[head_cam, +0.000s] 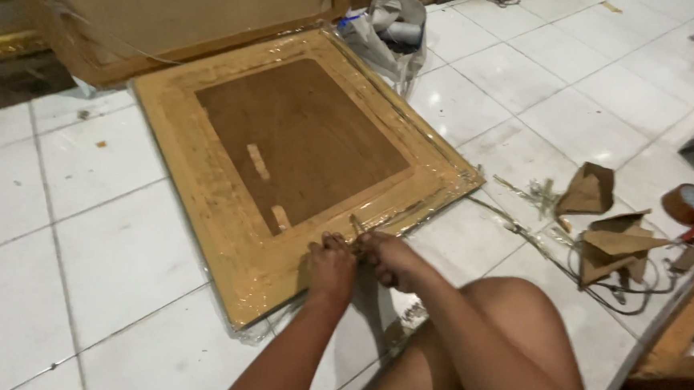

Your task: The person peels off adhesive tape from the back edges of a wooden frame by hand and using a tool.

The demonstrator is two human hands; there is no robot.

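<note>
A large wooden picture frame (228, 226) lies face down on the white tiled floor, wrapped in clear plastic film, its brown backing board (303, 137) showing in the middle. My left hand (331, 267) and my right hand (389, 258) meet at the frame's near edge, fingers curled together around a thin strip or small tool (356, 225) that sticks up between them. What exactly they pinch is too small to tell. My bare knee (499, 322) is just behind the hands.
Folded brown cardboard corner pieces (606, 231) and a roll of brown tape (689, 202) lie on the floor at the right. A second frame (192, 24) leans at the back. A plastic bag with rolls (389, 28) sits beyond the frame's far corner.
</note>
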